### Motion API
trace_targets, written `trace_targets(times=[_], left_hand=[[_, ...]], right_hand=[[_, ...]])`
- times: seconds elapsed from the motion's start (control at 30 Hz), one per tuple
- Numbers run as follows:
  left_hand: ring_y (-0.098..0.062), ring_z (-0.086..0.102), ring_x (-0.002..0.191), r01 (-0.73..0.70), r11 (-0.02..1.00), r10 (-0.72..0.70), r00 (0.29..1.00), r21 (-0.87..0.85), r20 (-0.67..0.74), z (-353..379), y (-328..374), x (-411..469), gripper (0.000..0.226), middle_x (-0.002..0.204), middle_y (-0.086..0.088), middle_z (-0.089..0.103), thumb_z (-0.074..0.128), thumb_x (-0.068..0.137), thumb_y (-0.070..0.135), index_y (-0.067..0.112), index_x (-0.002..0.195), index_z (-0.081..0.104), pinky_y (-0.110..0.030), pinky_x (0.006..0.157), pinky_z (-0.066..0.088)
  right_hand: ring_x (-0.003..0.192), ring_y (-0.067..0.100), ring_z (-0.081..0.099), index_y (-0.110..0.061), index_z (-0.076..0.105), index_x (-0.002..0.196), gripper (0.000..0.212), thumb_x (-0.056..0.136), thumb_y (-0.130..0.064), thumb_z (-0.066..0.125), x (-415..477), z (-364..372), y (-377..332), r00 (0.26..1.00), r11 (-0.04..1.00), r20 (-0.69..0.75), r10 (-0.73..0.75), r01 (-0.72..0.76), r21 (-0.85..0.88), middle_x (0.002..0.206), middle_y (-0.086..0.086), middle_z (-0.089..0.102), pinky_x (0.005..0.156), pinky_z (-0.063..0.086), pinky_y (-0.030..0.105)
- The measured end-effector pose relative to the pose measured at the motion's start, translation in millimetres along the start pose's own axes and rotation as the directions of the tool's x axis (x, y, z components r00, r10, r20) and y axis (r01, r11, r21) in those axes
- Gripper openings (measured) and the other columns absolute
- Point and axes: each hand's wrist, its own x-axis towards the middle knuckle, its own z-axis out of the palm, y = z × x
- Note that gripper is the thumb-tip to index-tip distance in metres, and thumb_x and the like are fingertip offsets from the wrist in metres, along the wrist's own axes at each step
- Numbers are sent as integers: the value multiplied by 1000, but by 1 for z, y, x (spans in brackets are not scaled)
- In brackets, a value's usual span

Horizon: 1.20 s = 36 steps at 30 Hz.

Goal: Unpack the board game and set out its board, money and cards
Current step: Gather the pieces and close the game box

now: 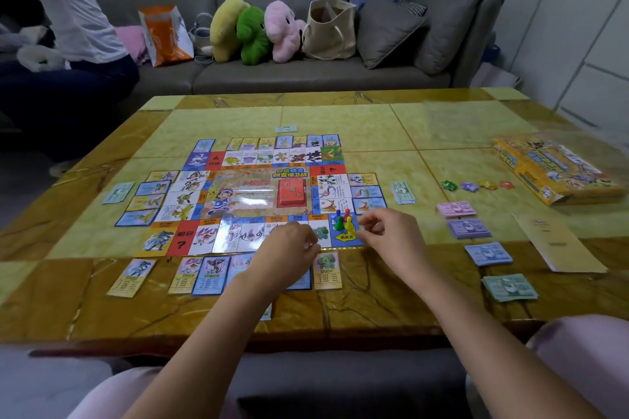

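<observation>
At frame centre, both hands hover loosely curled and empty, the left hand (291, 243) and right hand (388, 226) flanking four pawns (343, 219) on the board (190, 194).

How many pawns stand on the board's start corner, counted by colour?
Blue pawn: 1
Red pawn: 1
Green pawn: 1
Yellow pawn: 1
Total: 4

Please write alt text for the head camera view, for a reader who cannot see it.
A person's left hand and right hand hover over the near edge of a game board ringed with property cards on a yellow table, beside four pawns on its corner square. Stacks of play money and the game box lie to the right.
</observation>
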Motion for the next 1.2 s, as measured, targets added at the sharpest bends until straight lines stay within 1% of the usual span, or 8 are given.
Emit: trace_targets(times=[0.13, 0.33, 0.43, 0.57, 0.67, 0.8, 1.07, 1.2], left_hand=[[-18, 56, 108, -3, 1000, 3, 1000, 5, -10, 0, 1, 1, 28, 119, -3, 60, 51, 97, 30, 15, 117, 64, -27, 86, 43], [-18, 57, 106, -11, 1000, 11, 1000, -6, -2, -1, -1, 2, 28, 118, -3, 61, 50, 97, 29, 15, 115, 65, -27, 85, 43], [-18, 56, 106, -11, 1000, 11, 1000, -10, -2, -1, -1, 2, 27, 118, -4, 60, 50, 97, 29, 15, 114, 66, -27, 84, 43], [-18, 56, 105, -10, 1000, 10, 1000, -15, -1, -1, -3, 2, 27, 117, -3, 61, 50, 97, 29, 15, 113, 67, -28, 84, 45], [-17, 57, 105, -12, 1000, 12, 1000, -20, -2, -1, -3, 3, 28, 116, -3, 62, 50, 97, 28, 15, 113, 68, -28, 82, 45], [-18, 58, 104, -22, 999, 22, 1000, -34, -10, -2, -2, 4, 28, 114, -5, 65, 49, 97, 25, 12, 112, 69, -26, 79, 44], [-18, 59, 103, -27, 999, 27, 1000, -46, -6, -3, -3, 5, 28, 114, -5, 67, 50, 97, 24, 11, 112, 70, -27, 80, 45], [-18, 60, 102, -27, 998, 26, 1000, -52, -11, -3, -3, 5, 27, 112, -5, 68, 51, 96, 24, 11, 110, 71, -26, 78, 45]], right_hand=[[74, 6, 60, -14, 68, 94, 17, 79, -13, 76, -1, 14, -6, 999, 999, 29, -24, 25, -30, 87, -2, 67, 66, 46, 11], [81, 5, 58, -15, 71, 103, 24, 80, -12, 75, -3, 21, -7, 996, 996, 67, -56, 60, -67, 100, -2, 69, 67, 39, 3], [79, 8, 60, -15, 70, 97, 22, 77, -12, 78, -3, 21, -5, 998, 998, 44, -42, 44, -43, 98, -1, 67, 64, 40, 3], [69, -1, 54, -17, 66, 87, 17, 76, -18, 79, -3, 22, -3, 1000, 999, -4, -5, 5, -38, 86, -6, 63, 56, 36, 5], [66, -2, 53, -19, 64, 83, 18, 75, -22, 80, -3, 21, -1, 1000, 1000, -14, 8, -8, -22, 79, -9, 61, 54, 35, 6], [71, 5, 58, -18, 66, 85, 22, 72, -28, 82, -4, 27, 4, 998, 999, -34, 45, -44, 18, 79, -5, 65, 58, 43, 11], [68, 4, 56, -20, 64, 81, 21, 73, -31, 81, 0, 35, 4, 996, 997, -50, 77, -76, 17, 73, -7, 61, 60, 46, 19], [70, 9, 58, -21, 61, 81, 25, 73, -35, 80, 0, 37, 3, 995, 996, -58, 85, -86, -3, 75, -7, 61, 62, 47, 24]])
